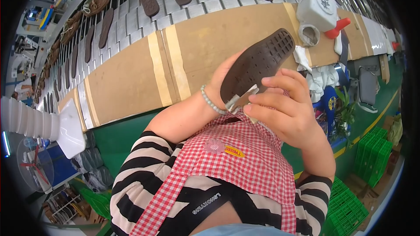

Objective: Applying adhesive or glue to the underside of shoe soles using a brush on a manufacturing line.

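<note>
My left hand (218, 80), with a beaded bracelet at its wrist, grips a dark brown shoe sole (258, 61) from its left side. The sole is tilted in front of my chest, and its patterned face, with square blocks at the upper end, shows. At the sole's lower end, my right hand (286, 107) is closed with bent fingers around a small tool with a whitish, frayed edge (239, 98). It looks like a little brush, but its exact kind is unclear. Its tip is close to the sole; I cannot tell whether they touch.
A cardboard-covered ledge (127, 83) runs before me, beside a slatted metal conveyor (214, 6) carrying several soles and shoes. On the ledge stand a white jug (317, 8) and a small cup (309, 35). A white duct hood (70, 129) is at left; green crates (372, 155) stand at right.
</note>
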`<state>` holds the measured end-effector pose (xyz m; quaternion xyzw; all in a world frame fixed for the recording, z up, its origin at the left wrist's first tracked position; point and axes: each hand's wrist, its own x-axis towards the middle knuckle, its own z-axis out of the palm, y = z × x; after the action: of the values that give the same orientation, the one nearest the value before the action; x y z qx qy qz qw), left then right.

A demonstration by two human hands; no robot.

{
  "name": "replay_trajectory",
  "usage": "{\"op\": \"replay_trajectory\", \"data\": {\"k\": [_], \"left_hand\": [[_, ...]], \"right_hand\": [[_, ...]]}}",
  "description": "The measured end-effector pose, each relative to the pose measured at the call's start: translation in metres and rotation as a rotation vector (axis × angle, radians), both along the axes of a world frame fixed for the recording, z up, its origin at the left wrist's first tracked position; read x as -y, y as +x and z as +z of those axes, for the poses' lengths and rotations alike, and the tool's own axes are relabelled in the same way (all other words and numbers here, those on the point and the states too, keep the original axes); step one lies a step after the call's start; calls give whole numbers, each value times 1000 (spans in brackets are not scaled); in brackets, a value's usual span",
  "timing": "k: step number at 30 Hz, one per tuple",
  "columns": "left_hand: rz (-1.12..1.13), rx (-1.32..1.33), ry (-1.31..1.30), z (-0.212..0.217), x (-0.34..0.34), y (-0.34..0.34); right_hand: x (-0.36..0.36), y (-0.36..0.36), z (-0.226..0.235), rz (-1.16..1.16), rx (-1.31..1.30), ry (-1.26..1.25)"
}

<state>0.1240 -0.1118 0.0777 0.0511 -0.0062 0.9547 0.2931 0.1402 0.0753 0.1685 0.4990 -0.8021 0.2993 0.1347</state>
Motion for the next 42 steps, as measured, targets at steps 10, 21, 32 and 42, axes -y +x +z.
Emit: {"op": "replay_trajectory", "data": {"k": [10, 21, 32, 42], "left_hand": [[-11, 64, -25, 17, -2, -1], [127, 5, -211, 31, -6, 3], [44, 65, -150, 32, -5, 9], [80, -84, -96, 33, -9, 8]], "right_hand": [[-12, 18, 9, -315, 273, -209], [-9, 23, -11, -404, 363, -276], [-18, 14, -1, -413, 270, -249], [-25, -12, 9, -504, 129, -199]]}}
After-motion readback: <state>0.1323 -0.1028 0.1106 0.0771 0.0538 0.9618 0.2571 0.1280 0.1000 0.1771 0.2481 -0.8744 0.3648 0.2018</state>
